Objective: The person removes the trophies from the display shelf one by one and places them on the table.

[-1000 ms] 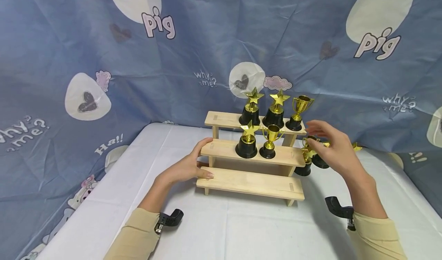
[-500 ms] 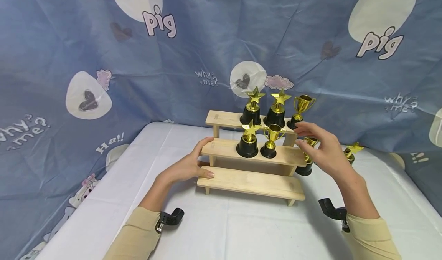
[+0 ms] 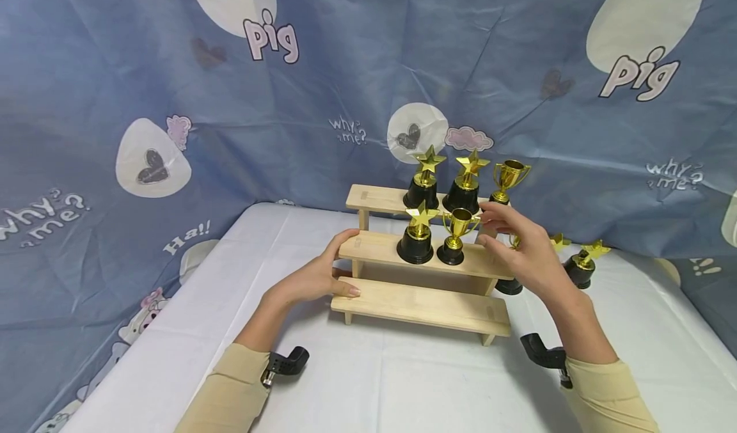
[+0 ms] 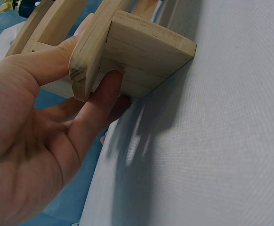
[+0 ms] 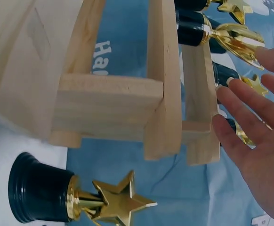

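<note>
My left hand (image 3: 313,279) grips the left end of the three-step wooden stand (image 3: 420,302); its thumb lies on the lowest step. In the left wrist view, fingers wrap past the step's end (image 4: 87,70). My right hand (image 3: 526,254) hovers at the stand's right end with loosely bent, spread fingers and nothing held. Its fingertips are close to a gold cup trophy (image 3: 459,225) on the middle step, beside a star trophy (image 3: 417,244). The top step bears two star trophies (image 3: 423,190) and a cup trophy (image 3: 510,177), whose base is partly hidden by the right hand.
Several more trophies stand on the white-covered table (image 3: 426,388) right of the stand, including a star trophy (image 3: 581,268) and one mostly hidden behind my right hand, its black base (image 3: 509,286) showing. A blue printed cloth (image 3: 322,75) hangs behind.
My right hand has moved left, from beside the stand's right end to over it, near the middle step's cup trophy. My left hand keeps its hold on the stand; the trophies on the steps stay put.
</note>
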A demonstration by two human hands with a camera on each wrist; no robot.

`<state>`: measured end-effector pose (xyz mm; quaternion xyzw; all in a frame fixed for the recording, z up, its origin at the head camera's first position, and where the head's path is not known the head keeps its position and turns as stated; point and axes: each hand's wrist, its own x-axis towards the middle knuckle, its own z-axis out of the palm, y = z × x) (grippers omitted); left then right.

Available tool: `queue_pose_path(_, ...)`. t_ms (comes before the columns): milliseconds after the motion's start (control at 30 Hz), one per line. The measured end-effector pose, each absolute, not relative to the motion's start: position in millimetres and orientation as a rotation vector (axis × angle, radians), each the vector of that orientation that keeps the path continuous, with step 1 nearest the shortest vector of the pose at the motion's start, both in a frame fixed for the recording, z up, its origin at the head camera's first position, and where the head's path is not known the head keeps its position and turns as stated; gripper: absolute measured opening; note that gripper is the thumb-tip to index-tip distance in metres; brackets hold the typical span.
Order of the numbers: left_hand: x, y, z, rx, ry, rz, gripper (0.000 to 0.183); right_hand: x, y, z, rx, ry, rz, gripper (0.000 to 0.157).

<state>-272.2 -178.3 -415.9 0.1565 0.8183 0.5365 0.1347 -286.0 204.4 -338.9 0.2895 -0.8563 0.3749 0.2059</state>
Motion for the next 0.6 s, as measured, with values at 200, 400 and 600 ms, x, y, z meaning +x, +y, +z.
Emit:
queue_pose_path(200,-273.2,-178.7,-416.7,0.452,2.37,1.553,0.114,-287.1,196.2,-342.5,0.773,-2.446,1.077,0.059)
queue_pose_path(400,-274.2,-178.0,-416.9,0.457,2.351,1.565,0.114,-286.9,188.7,-344.9,0.761,-2.513,1.147,0.063)
queue_pose_path(600,-273.8,-177.7,-417.0,0.449,2.35,1.564,0.115,-287.7,184.6,-346.8,0.799,-2.534,1.135,0.067)
